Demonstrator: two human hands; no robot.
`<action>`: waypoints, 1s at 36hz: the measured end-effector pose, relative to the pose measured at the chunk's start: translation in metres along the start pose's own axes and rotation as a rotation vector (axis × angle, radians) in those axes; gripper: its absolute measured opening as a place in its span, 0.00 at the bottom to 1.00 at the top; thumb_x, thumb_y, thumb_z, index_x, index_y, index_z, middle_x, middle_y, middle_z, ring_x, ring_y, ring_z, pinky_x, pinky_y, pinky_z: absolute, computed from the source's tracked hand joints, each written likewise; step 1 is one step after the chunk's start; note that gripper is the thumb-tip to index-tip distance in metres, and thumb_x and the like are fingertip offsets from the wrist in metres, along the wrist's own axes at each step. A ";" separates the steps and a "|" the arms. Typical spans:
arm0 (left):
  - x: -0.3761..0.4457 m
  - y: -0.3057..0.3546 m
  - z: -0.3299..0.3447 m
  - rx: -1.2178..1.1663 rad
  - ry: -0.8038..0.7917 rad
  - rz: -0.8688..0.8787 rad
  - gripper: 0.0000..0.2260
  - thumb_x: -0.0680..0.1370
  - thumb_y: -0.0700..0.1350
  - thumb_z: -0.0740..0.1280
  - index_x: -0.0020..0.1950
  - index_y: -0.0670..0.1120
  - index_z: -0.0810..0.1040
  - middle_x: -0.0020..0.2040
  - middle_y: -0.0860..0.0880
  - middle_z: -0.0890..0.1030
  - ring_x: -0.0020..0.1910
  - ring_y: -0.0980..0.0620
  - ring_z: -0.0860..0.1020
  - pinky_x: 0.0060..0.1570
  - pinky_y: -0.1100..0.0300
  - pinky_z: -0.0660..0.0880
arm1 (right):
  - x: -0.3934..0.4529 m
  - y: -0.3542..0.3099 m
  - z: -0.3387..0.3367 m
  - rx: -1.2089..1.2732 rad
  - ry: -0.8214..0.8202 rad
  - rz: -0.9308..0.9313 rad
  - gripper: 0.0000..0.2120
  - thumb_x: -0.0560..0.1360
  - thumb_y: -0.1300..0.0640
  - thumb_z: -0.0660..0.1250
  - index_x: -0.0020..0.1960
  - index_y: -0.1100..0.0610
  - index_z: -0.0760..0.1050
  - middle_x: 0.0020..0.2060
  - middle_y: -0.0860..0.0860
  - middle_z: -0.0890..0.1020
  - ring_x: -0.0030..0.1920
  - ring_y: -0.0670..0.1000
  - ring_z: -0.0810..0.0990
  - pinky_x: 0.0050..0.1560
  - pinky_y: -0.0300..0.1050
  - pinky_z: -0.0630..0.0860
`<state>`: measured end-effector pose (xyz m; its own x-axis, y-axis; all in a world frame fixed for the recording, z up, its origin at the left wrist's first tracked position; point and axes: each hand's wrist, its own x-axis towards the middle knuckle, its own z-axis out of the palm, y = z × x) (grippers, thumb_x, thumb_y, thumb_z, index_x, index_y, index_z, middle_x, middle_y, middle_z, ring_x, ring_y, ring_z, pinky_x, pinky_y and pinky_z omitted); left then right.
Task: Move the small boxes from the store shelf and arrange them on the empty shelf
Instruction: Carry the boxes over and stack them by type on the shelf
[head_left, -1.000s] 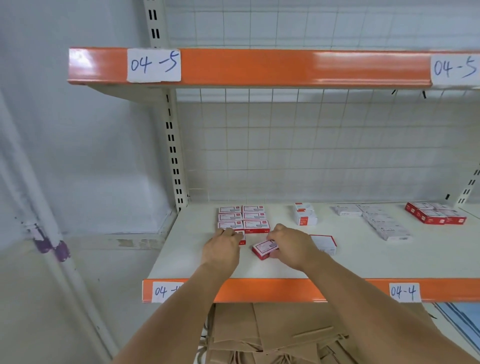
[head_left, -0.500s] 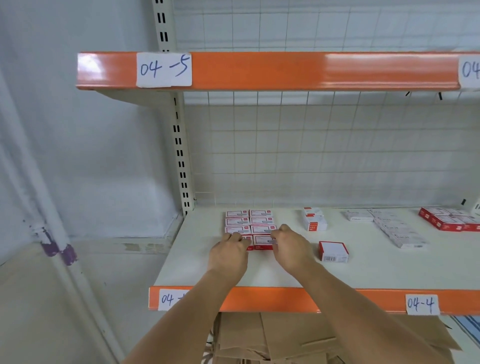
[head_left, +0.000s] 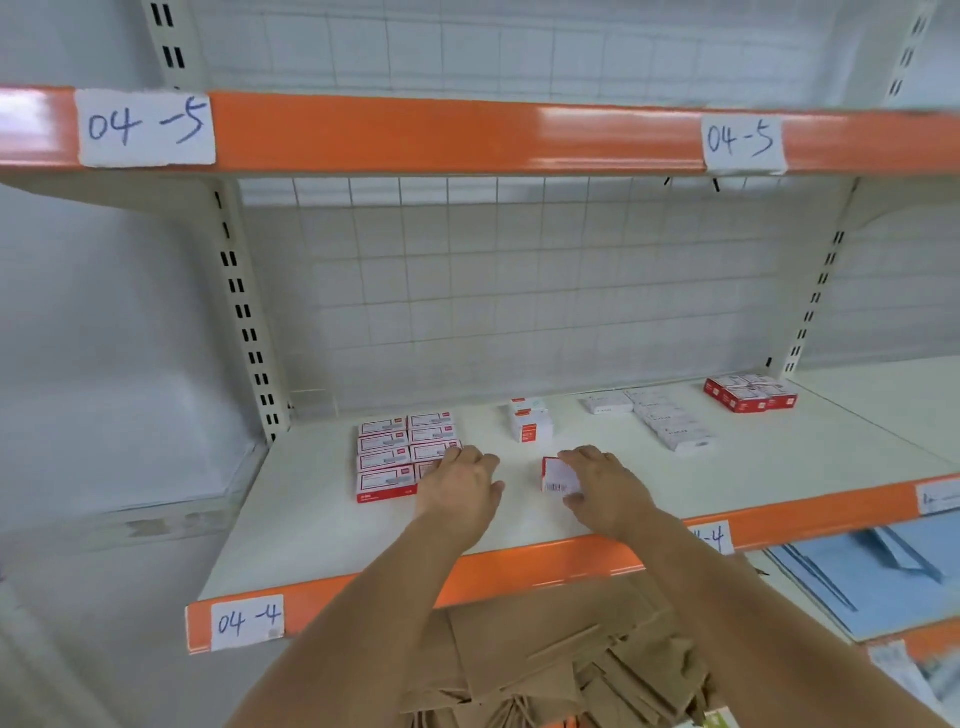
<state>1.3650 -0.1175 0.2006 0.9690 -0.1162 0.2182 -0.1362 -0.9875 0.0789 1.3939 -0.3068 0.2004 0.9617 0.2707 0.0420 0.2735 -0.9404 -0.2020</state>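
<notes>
The box that the right hand was pushing into the grid (head_left: 408, 457) half a second ago now sits in it, filling the near right corner under the left hand (head_left: 460, 483), so that placement looks finished. The left hand lies flat, fingers loosely spread, over that corner of the red-and-white block at the left of the shelf (head_left: 779, 467); whether it presses or only rests there I cannot tell. The right hand (head_left: 602, 486) has moved right, away from the grid, to the loose box (head_left: 560, 475) lying barcode side up just beside it. Its fingers curl over the far edge and its thumb sits at the near edge, a pinch that seems about to lift, though the box is still on the shelf. This is likely the next piece for the grid, which would start a new row or column. Farther back wait a small stack (head_left: 529, 423), a white row (head_left: 660, 418) and a red group (head_left: 750, 393) at the right.
</notes>
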 end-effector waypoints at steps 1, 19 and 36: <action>0.002 0.005 0.000 0.004 -0.004 0.008 0.18 0.83 0.51 0.54 0.72 0.49 0.67 0.68 0.49 0.70 0.68 0.49 0.66 0.64 0.53 0.68 | -0.001 0.003 0.000 0.019 0.023 -0.005 0.25 0.79 0.56 0.62 0.74 0.54 0.61 0.68 0.52 0.68 0.67 0.53 0.67 0.63 0.47 0.70; 0.036 0.144 0.004 -0.210 -0.016 0.064 0.35 0.78 0.49 0.67 0.78 0.53 0.50 0.71 0.50 0.65 0.66 0.49 0.69 0.56 0.54 0.74 | -0.001 0.105 -0.046 0.949 0.108 0.219 0.11 0.82 0.57 0.55 0.46 0.60 0.73 0.50 0.63 0.79 0.45 0.57 0.78 0.41 0.47 0.79; 0.082 0.208 0.018 -0.240 0.021 -0.005 0.21 0.78 0.54 0.66 0.69 0.50 0.70 0.60 0.49 0.74 0.59 0.50 0.74 0.50 0.56 0.75 | -0.004 0.179 -0.061 0.856 0.040 0.134 0.18 0.79 0.62 0.62 0.68 0.55 0.70 0.59 0.56 0.78 0.53 0.53 0.77 0.55 0.43 0.74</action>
<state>1.4195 -0.3339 0.2177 0.9656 -0.1072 0.2369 -0.1794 -0.9342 0.3084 1.4402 -0.4884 0.2240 0.9893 0.1462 -0.0033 0.0682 -0.4814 -0.8738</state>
